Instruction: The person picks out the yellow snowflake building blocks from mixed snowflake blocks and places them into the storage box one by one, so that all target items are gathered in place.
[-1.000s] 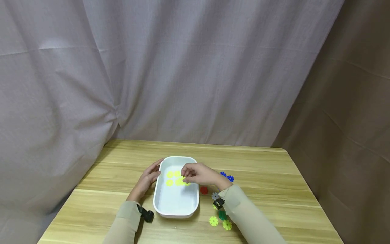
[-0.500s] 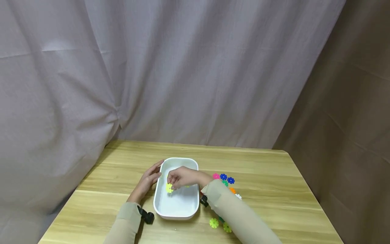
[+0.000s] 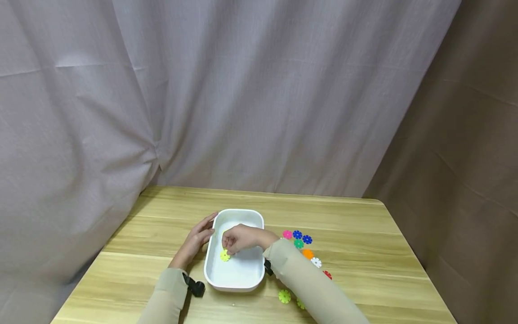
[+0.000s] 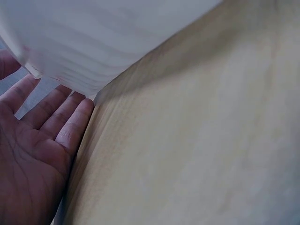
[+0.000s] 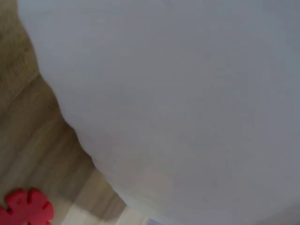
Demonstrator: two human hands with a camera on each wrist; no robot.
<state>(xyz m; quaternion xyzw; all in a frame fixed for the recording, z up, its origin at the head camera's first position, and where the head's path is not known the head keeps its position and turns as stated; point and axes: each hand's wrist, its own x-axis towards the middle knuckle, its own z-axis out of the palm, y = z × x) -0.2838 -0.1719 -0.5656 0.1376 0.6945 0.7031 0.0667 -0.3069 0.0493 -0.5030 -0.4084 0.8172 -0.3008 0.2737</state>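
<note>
A white rectangular tray (image 3: 234, 276) stands on the table. My left hand (image 3: 195, 240) rests at its left side, thumb on the rim. In the left wrist view that hand's fairly straight fingers (image 4: 75, 124) touch the outer wall. My right hand (image 3: 243, 238) reaches into the tray with curled fingers. At its fingertips, a yellow notched disc (image 3: 225, 255) is pinched close to the tray floor. The hand covers most of the other yellow discs inside. Only the tray's pale outer wall (image 5: 164, 103) fills the right wrist view.
Right of the tray lie loose notched discs: a pink disc (image 3: 287, 234), blue discs (image 3: 307, 239), a green disc (image 3: 298, 243), an orange disc (image 3: 308, 254), a white disc (image 3: 316, 262), a red disc (image 3: 327, 274) and a yellow-green disc (image 3: 284, 296). The right sleeve hides others.
My right hand has moved left across the tray, bringing a yellow disc to the left column, then slightly nearer me. The left hand keeps its place at the rim.
</note>
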